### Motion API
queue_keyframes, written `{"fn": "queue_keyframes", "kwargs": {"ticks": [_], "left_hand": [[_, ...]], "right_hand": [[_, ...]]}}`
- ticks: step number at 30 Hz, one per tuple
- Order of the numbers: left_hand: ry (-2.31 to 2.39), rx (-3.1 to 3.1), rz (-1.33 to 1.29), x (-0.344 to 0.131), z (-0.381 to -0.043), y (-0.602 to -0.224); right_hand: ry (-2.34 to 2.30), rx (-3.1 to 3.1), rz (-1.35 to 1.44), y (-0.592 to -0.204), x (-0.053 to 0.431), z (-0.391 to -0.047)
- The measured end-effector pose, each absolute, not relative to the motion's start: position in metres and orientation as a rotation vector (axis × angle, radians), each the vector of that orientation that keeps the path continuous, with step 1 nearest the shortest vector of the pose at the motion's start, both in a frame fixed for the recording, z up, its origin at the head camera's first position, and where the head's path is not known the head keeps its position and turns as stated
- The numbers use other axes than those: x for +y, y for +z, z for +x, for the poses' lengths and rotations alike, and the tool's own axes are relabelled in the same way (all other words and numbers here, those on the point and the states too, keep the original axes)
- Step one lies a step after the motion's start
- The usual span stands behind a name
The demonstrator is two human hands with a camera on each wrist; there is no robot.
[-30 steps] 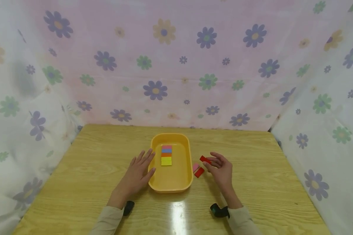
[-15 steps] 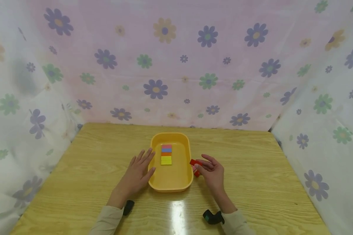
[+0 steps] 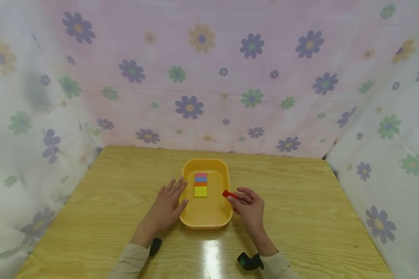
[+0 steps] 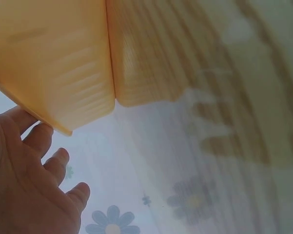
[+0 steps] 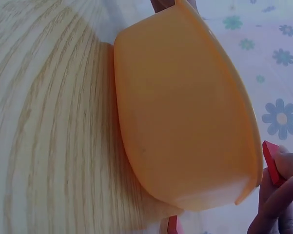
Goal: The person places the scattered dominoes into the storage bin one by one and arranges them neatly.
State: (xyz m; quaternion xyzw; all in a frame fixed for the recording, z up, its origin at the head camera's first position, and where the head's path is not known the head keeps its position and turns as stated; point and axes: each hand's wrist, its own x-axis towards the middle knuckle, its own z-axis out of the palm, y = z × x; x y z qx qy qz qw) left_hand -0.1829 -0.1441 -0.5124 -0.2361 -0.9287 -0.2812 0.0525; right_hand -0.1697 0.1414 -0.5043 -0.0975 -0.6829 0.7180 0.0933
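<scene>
A yellow plastic tray (image 3: pixel 206 217) stands on the table. Several flat coloured blocks lie in a row inside it: a pink block (image 3: pixel 201 175), a blue block (image 3: pixel 201 179), an orange block (image 3: pixel 200 184) and two yellow blocks (image 3: pixel 200 192). My right hand (image 3: pixel 252 211) pinches a red block (image 3: pixel 227 193) between thumb and fingers, over the tray's right rim. With fingers spread and fairly straight, my left hand (image 3: pixel 165 207) rests against the tray's left rim, also seen in the left wrist view. A second red block (image 5: pixel 172 225) lies on the table beside the tray, mostly hidden by my right hand in the head view.
The wooden table (image 3: pixel 307 201) extends around the tray on all sides. A flowered curtain (image 3: pixel 202 77) closes off the back and both sides. Dark wrist devices, one being the right wrist camera (image 3: pixel 248 261), sit below the hands.
My right hand has moved left with the red block, from beside the tray to over its right rim. The left hand stays at the left rim. The head view has shifted slightly.
</scene>
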Motion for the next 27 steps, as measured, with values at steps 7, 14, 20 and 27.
{"fn": "queue_keyframes", "kwargs": {"ticks": [7,14,20,27], "left_hand": [[-0.842,-2.815,-0.711,-0.144,-0.184,-0.510],[-0.793,-2.822,-0.712,-0.143,-0.182,-0.513],[-0.761,-2.802,-0.704,-0.142,-0.183,-0.517],[-0.731,-2.775,-0.685,-0.141,-0.182,-0.517]], "right_hand": [[2.160,-2.018,-0.205,-0.501,0.131,-0.172],[2.222,-2.002,-0.183,-0.494,0.123,-0.172],[2.151,-2.053,-0.142,-0.488,0.115,-0.176],[2.105,-2.103,-0.062,-0.483,0.097,-0.185]]}}
